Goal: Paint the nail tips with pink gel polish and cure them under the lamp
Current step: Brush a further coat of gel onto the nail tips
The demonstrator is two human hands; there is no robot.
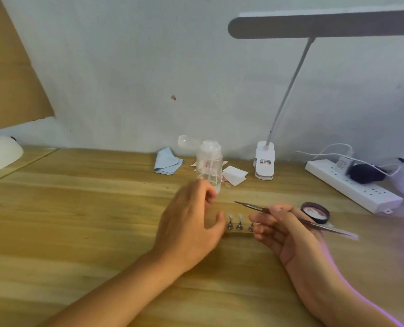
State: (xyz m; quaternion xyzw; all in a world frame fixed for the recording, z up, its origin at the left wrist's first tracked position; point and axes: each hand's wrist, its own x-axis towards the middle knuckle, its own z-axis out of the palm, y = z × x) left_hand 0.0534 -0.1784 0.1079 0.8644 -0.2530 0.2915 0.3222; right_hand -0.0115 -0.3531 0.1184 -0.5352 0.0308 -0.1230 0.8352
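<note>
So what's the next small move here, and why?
Probably settle the left hand on the left end of the wooden block to steady it. That hand hangs open just beside the block, the nail tips on their stands look clear and unpainted, and the right hand pinches a metal tool above them.

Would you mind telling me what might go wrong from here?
The left hand sits right beside the nail tips on their stands; its thumb might knock one over. It is also close to the clear bottle, whose lid is flipped open, so a bump may spill it. The metal tool in the right hand runs past the open jar and could catch it.
</note>
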